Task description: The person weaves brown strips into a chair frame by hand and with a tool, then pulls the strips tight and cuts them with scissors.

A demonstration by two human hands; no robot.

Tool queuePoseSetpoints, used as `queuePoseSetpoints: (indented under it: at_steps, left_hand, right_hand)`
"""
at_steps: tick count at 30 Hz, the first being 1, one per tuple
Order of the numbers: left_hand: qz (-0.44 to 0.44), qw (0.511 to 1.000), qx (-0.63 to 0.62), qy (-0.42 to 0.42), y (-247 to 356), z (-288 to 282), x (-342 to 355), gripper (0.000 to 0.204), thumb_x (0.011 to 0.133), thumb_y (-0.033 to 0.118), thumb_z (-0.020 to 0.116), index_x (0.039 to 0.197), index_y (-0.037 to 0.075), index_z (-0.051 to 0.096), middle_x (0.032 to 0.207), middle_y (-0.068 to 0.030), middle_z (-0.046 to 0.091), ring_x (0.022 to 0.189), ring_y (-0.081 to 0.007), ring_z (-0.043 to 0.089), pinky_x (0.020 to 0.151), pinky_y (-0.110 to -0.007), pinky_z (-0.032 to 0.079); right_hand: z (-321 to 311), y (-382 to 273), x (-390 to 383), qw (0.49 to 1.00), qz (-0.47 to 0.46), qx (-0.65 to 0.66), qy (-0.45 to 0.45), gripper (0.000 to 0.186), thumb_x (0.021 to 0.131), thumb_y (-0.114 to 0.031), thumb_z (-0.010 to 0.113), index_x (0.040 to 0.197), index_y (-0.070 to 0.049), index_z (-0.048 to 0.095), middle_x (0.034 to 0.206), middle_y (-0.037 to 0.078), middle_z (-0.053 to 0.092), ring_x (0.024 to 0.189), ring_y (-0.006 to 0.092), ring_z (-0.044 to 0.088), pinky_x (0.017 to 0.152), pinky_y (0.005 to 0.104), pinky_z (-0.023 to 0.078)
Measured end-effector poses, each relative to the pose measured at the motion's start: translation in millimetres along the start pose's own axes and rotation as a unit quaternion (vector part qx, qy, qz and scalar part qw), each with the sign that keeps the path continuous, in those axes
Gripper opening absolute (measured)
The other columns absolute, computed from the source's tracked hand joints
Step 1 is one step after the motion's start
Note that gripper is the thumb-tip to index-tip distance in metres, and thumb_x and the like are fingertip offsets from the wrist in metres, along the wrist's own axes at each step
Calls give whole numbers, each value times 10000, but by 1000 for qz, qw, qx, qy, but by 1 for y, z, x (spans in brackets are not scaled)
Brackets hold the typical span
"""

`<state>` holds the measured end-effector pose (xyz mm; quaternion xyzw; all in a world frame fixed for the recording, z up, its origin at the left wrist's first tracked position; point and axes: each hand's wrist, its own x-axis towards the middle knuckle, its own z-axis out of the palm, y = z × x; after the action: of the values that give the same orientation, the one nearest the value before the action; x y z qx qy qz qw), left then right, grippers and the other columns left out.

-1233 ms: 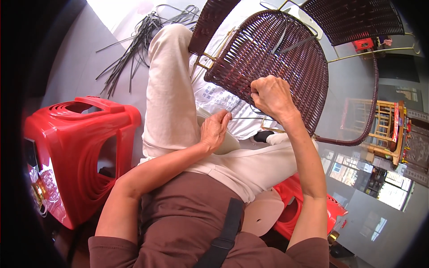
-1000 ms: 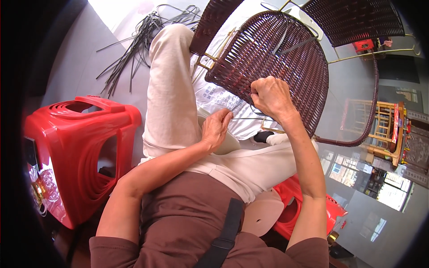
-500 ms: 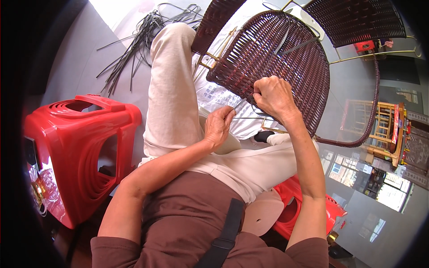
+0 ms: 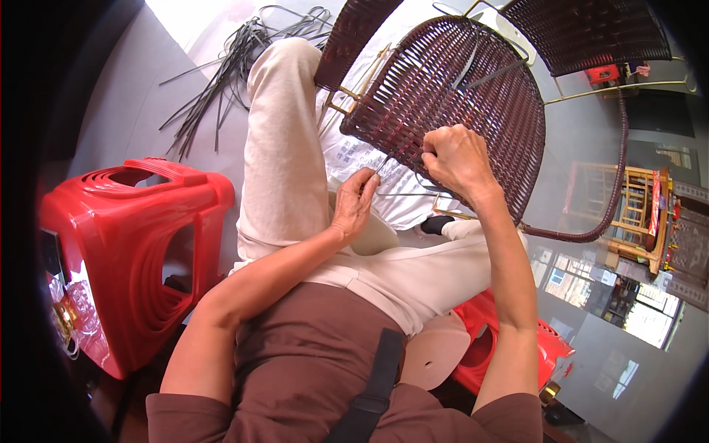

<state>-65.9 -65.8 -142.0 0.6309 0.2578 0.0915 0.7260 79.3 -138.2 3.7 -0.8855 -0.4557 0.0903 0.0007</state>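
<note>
A dark brown woven chair leans before me, its seat close to my knees. My left hand is closed, thumb and fingers pinching a thin dark grey strip that runs up to the seat's near edge. Against that edge, on the right, my right hand forms a fist with its knuckles up; whatever lies inside it is hidden. A loose strip loops down beneath the right hand, and another strip lies across the top of the weave.
A pile of dark strips lies on the grey floor at far left. Red plastic stools stand at my left and under my right arm. White printed sacking lies beneath the chair. Wooden furniture stands at right.
My left hand has shifted slightly left and up, still pinching the strip, which now tilts more steeply. My right hand has barely moved at the seat edge.
</note>
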Motion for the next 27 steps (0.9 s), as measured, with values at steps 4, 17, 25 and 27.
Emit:
queuePoseSetpoints:
  at_steps: [4, 17, 25, 27]
  left_hand:
    - [-22, 991, 130, -13, 6, -3, -7, 140, 851, 150, 552, 857, 13, 580, 731, -149, 553, 636, -285, 521, 603, -346, 413]
    - [52, 988, 142, 12, 8, 1, -4, 136, 805, 148, 600, 827, 18, 635, 768, -143, 577, 689, -313, 561, 620, -370, 424]
    - [27, 991, 130, 7, 5, 3, -2, 142, 801, 146, 606, 839, 13, 639, 766, -151, 594, 685, -304, 574, 624, -358, 433]
    - [28, 991, 129, 8, 7, 4, -1, 144, 799, 145, 608, 838, 9, 639, 768, -153, 597, 685, -302, 577, 624, -354, 435]
  right_hand:
    - [2, 3, 0, 1000, 17, 6, -6, 104, 666, -111, 583, 693, -38, 653, 708, 189, 627, 670, 338, 633, 643, 414, 518]
    - [2, 1, -1, 999, 29, 15, -14, 130, 691, -145, 636, 746, -33, 670, 695, 172, 628, 672, 314, 627, 650, 391, 500]
    - [5, -2, 0, 999, 31, 12, -19, 139, 675, -126, 600, 738, -25, 671, 699, 182, 629, 672, 317, 631, 656, 387, 506]
    - [7, -2, 0, 999, 35, 5, -17, 137, 675, -128, 600, 732, -25, 669, 693, 182, 628, 667, 318, 630, 653, 388, 507]
